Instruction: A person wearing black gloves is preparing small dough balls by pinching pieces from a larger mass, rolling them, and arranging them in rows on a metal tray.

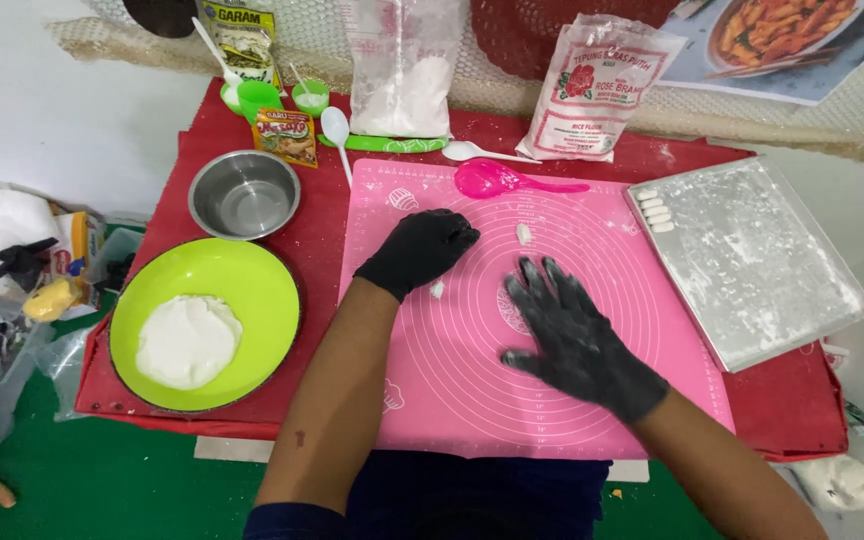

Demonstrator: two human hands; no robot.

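Note:
Both my hands wear black gloves dusted with flour and rest on a pink silicone mat [472, 390]. My left hand [420, 250] is curled with fingertips down on the mat; whether it pinches anything is hidden. A small white dough piece [437, 290] lies just below it. My right hand [574, 338] lies flat, fingers spread, palm pressing down on dough that is mostly hidden beneath it. Another small dough piece [523, 234] sits on the mat between the hands, farther back.
A green bowl [252, 275] with a white dough lump [188, 341] and a steel bowl [244, 194] stand left. A floured metal tray [762, 270] with several dough sticks [655, 211] sits right. A pink spoon [497, 179], white spoons, flour bags and seasoning packets line the back.

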